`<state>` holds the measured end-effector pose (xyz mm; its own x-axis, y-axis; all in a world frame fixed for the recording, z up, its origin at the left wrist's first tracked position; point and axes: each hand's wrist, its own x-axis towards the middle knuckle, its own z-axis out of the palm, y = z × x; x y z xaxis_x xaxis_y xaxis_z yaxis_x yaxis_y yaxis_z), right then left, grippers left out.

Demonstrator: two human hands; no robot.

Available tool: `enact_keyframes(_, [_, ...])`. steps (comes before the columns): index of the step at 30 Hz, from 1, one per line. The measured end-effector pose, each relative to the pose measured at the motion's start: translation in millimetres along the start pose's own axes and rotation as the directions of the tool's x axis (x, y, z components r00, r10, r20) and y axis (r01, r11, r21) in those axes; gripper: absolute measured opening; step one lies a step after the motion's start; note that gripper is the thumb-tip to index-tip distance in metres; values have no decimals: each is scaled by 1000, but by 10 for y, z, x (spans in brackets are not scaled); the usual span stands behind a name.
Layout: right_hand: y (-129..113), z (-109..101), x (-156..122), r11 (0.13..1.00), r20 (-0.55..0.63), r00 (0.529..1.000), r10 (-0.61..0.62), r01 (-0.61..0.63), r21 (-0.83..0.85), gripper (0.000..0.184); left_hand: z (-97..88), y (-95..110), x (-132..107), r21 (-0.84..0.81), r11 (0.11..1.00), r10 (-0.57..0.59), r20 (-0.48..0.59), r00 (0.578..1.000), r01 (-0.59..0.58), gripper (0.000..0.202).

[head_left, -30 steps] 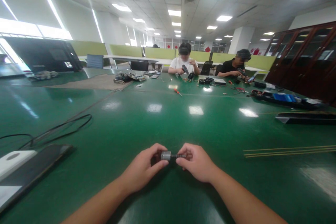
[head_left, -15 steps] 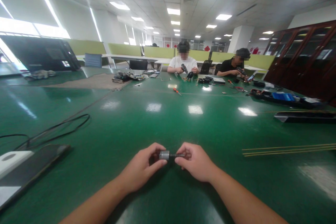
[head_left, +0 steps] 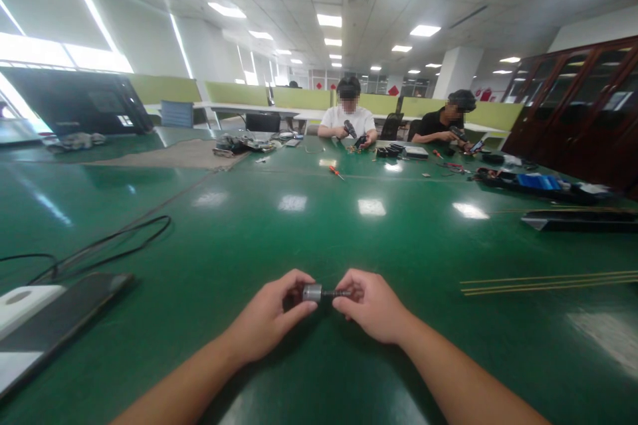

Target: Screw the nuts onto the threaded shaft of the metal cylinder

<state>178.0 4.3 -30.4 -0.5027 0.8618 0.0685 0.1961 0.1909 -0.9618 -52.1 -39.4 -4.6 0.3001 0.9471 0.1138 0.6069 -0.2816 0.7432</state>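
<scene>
Between my hands, just above the green table, lies a small grey metal cylinder with a thin dark ridged shaft [head_left: 313, 293], held level. My left hand [head_left: 272, 315] pinches the cylinder end between thumb and fingers. At the other end, my right hand [head_left: 373, 305] has thumb and fingers closed on the shaft, whose tip they hide. A short stretch of shaft shows between the two hands. The exact kind of part cannot be made out.
An orange-handled screwdriver [head_left: 335, 172] lies farther off on the green table [head_left: 249, 232]. Thin yellowish rods [head_left: 548, 283] and a black tray [head_left: 578, 220] are at right. A black cable [head_left: 124, 249] and a dark flat panel [head_left: 70, 319] lie left. Two people work across the table.
My hands and the metal part stay almost still. Across the table, the white-shirted person's hand has shifted slightly.
</scene>
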Motion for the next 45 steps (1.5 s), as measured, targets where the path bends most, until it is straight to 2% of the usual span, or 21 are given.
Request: enact_keyframes(45, [-30, -7, -1, 1000, 2, 1000, 4, -4, -14, 9, -7, 4, -8, 2, 1000, -5, 3, 1000, 5, 21])
